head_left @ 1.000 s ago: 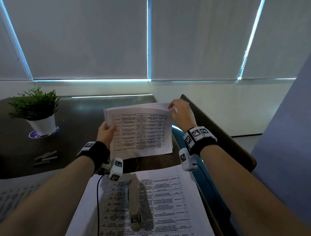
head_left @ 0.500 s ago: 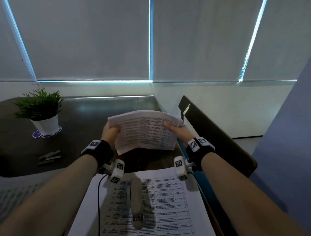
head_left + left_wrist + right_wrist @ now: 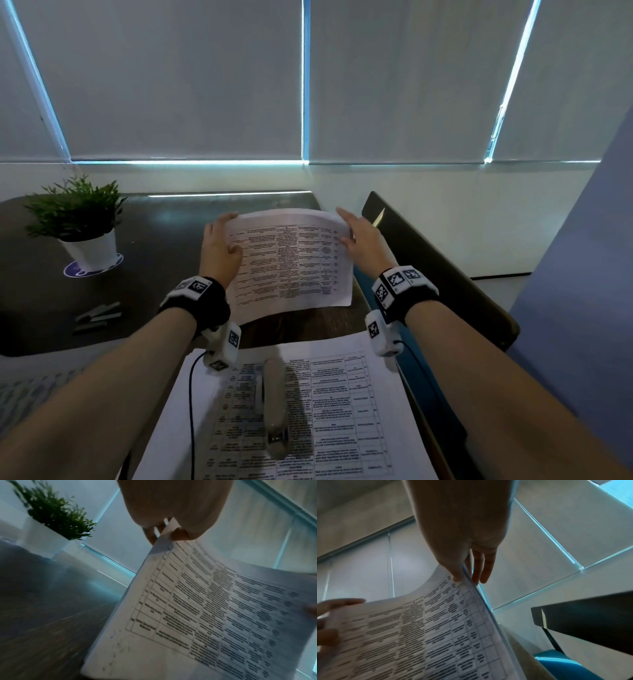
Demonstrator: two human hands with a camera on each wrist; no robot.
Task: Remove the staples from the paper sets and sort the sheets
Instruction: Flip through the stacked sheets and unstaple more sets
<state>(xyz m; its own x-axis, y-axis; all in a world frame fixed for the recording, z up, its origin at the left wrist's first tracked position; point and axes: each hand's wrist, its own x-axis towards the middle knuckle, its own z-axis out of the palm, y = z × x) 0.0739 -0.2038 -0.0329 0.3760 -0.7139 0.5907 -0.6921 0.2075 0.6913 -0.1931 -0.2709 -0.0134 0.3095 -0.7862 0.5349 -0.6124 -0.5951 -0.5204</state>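
Note:
I hold a set of printed table sheets (image 3: 291,263) up over the dark table (image 3: 154,233), its printed side toward me and its top bowed. My left hand (image 3: 227,236) pinches its upper left edge, with the thumb on the front; the left wrist view shows the corner between the fingers (image 3: 167,534). My right hand (image 3: 346,229) pinches the upper right edge, with the thumb on the print and the fingers behind (image 3: 479,574). A second pile of printed sheets (image 3: 359,411) lies close to me. A grey stapler-like tool (image 3: 274,404) rests on it.
A potted plant (image 3: 82,222) stands at the table's far left. Strips of staples (image 3: 99,315) lie left of my left wrist. A dark panel (image 3: 445,274) runs along the table's right edge, with a blue seat (image 3: 559,665) below it.
The sheets have tipped from nearly flat to upright, facing me. My left hand has moved from the lower left corner up the left edge; my right hand stays near the top right.

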